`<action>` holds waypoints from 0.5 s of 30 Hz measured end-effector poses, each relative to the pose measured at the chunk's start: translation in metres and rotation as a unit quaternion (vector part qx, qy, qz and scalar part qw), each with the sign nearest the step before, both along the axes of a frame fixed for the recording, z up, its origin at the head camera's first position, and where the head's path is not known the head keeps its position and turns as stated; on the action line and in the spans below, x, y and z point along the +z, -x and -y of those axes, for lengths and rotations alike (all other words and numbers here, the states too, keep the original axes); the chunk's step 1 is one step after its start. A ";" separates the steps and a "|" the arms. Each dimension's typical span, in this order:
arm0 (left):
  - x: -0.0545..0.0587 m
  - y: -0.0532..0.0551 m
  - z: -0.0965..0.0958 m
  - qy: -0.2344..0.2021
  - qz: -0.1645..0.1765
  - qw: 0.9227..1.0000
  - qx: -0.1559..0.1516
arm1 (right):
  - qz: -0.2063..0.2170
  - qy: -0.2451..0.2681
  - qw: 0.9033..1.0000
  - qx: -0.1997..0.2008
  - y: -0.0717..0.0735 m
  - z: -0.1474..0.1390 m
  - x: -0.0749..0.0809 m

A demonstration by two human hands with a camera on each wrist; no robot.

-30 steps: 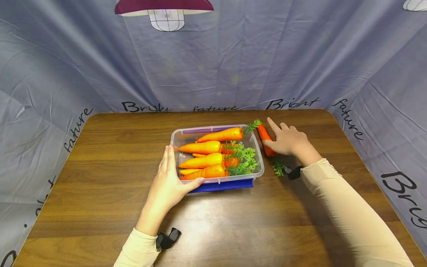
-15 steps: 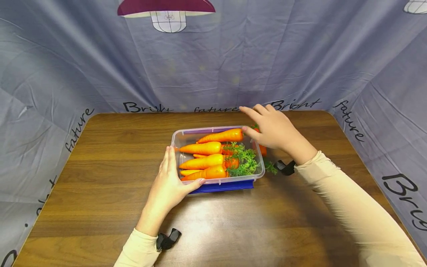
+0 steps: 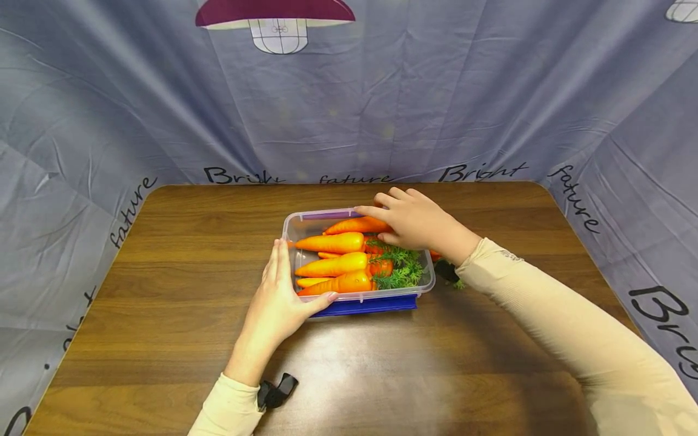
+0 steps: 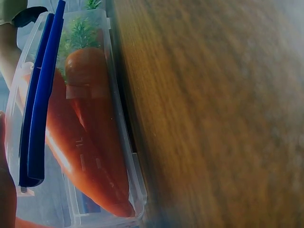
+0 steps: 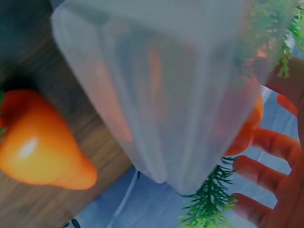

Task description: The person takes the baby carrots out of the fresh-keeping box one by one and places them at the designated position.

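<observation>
A clear plastic box (image 3: 322, 295) with a blue clip flap (image 3: 376, 304) holds several orange carrots with feathery green tops (image 3: 406, 272). My left hand (image 3: 275, 303) rests against its near left corner, straight fingers along the left wall and spread thumb on the front rim. My right hand (image 3: 417, 221) reaches over the right part of the box. Its thumb and fingers lie on either side of the rearmost carrot (image 3: 349, 226), pinching its thick end; the right wrist view shows fingertips against that carrot (image 5: 247, 130). Another carrot (image 5: 42, 142) lies on the table right of the box, mostly hidden by my right arm in the head view.
The box stands on a brown wooden table (image 3: 180, 290). A grey printed curtain (image 3: 371, 109) surrounds the table at the back and sides. Black straps (image 3: 277, 392) are on both wrists.
My right hand has moved left from the loose carrot beside the box, over the right rim, to the rearmost carrot inside. My left hand and the box have stayed in place.
</observation>
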State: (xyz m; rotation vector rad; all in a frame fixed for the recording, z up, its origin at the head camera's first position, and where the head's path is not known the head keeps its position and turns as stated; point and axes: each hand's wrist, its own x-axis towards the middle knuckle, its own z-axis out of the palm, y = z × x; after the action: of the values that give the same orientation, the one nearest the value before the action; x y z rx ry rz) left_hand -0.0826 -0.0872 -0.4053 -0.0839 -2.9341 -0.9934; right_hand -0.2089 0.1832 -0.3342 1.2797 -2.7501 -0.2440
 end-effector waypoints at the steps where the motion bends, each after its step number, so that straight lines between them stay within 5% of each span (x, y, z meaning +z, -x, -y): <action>1: 0.000 0.000 0.000 0.000 0.000 1.000 0.000 | -0.004 0.000 1.000 0.003 0.001 0.000 -0.001; 15: 0.000 0.001 0.000 0.000 -0.005 1.000 0.001 | -0.070 0.020 0.996 0.044 0.006 0.002 -0.016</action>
State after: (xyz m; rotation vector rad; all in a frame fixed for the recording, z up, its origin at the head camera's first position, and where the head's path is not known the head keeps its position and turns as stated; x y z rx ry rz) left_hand -0.0831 -0.0872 -0.4054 -0.0863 -2.9252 -0.9912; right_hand -0.2153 0.1812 -0.3499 1.3161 -2.5628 -0.2587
